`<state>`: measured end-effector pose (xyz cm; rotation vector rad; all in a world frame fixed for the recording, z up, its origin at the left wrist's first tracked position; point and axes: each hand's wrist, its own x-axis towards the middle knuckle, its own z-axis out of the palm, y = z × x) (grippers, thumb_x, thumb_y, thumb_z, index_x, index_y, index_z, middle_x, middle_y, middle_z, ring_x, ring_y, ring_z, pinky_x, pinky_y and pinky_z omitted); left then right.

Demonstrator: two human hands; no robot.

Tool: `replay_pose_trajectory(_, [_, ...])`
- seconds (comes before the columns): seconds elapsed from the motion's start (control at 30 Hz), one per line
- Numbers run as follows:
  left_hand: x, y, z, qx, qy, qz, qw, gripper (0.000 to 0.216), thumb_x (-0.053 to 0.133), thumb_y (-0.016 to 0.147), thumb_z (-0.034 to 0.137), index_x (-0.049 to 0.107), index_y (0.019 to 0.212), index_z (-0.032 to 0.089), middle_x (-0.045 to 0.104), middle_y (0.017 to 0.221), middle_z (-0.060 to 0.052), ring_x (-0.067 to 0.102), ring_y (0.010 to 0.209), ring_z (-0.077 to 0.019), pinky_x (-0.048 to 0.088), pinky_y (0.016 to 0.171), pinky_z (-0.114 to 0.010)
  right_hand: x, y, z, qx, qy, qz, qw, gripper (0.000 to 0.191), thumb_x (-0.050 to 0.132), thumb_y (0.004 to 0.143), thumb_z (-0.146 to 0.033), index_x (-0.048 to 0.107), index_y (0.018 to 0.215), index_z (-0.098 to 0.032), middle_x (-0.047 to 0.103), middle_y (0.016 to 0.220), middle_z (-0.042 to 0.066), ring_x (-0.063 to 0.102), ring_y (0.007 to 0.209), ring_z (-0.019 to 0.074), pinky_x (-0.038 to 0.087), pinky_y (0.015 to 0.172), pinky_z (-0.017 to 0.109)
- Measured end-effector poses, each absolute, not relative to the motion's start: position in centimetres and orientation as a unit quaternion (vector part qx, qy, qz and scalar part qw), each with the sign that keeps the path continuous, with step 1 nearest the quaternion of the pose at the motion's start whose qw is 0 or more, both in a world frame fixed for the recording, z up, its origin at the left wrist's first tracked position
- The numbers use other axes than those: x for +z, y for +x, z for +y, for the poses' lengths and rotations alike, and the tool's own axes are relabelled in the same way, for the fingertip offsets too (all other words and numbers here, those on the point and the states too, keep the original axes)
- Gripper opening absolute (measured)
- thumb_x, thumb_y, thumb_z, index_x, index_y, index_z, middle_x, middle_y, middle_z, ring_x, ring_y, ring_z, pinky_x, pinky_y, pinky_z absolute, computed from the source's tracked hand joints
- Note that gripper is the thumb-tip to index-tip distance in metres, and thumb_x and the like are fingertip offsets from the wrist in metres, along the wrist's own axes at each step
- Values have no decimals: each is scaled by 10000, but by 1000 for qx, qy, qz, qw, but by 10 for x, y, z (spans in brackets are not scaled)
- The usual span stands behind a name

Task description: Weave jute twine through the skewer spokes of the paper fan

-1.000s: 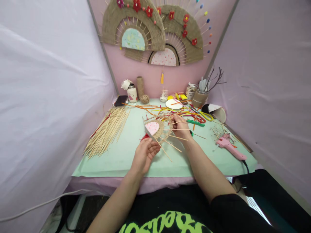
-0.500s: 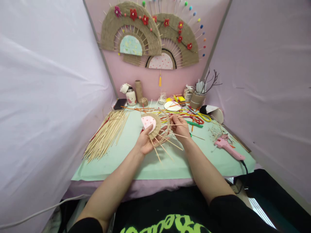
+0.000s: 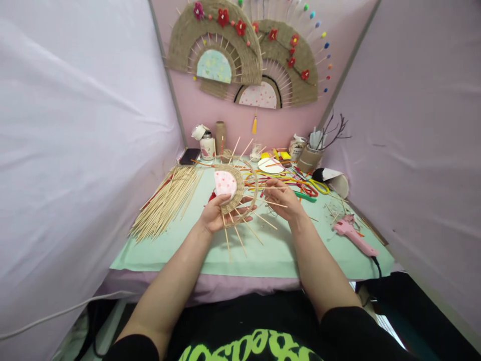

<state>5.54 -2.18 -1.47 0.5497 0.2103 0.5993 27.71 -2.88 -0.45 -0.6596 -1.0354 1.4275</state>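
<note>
Over pale green cloth (image 3: 263,263), the left hand (image 3: 213,214) grips a woven fan (image 3: 237,188); the right hand (image 3: 288,199) curls beside its sticks (image 3: 266,222), hold unclear.

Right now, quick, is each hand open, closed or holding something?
Left hand: holding the fan.
Right hand: half-curled by the sticks; can't tell if gripping.

Black shirt (image 3: 240,315), lime-green lettering (image 3: 258,342)
</note>
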Motion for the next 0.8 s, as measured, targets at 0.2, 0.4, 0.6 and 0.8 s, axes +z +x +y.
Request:
replay_pose_trajectory(0.2, [-17, 56, -22, 267, 276, 100, 918, 453, 376, 864, 265, 555, 1200, 21, 650, 1126, -202, 549, 1150, -333, 426, 924, -511, -7, 271, -27, 630, -281, -410, 596, 248, 766, 641, -340, 616, 801, -224, 474, 624, -43, 382, 507, 65, 257, 430, 196])
replay_pose_trajectory(0.4, [-19, 56, -22, 251, 279, 105, 921, 429, 413, 836, 268, 593, 1155, 45, 622, 1192, -183, 538, 1160, -345, 433, 921, -497, -10, 270, -25, 623, -276, -413, 604, 205, 737, 656, -300, 620, 811, -235, 550, 684, -24, 476, 568, 84, 348, 470, 208])
replay_pose_trajectory(0.6, [-14, 55, -24, 260, 297, 106, 913, 424, 409, 838, 259, 605, 1135, 28, 631, 1171, -187, 579, 1105, -338, 461, 891, -466, -12, 272, -23, 595, -297, -437, 606, 175, 716, 675, -301, 624, 811, -240, 561, 705, -20, 459, 545, 79, 343, 466, 215])
replay_pose_trajectory(0.8, [-6, 48, -22, 305, 273, 130, 903, 428, 401, 840, 260, 597, 1123, 5, 657, 1111, -193, 602, 1074, -314, 494, 860, -413, -7, 284, -27, 560, -336, -478, 587, 244, 749, 642, -246, 629, 854, -239, 564, 761, -34, 473, 593, 72, 386, 544, 217])
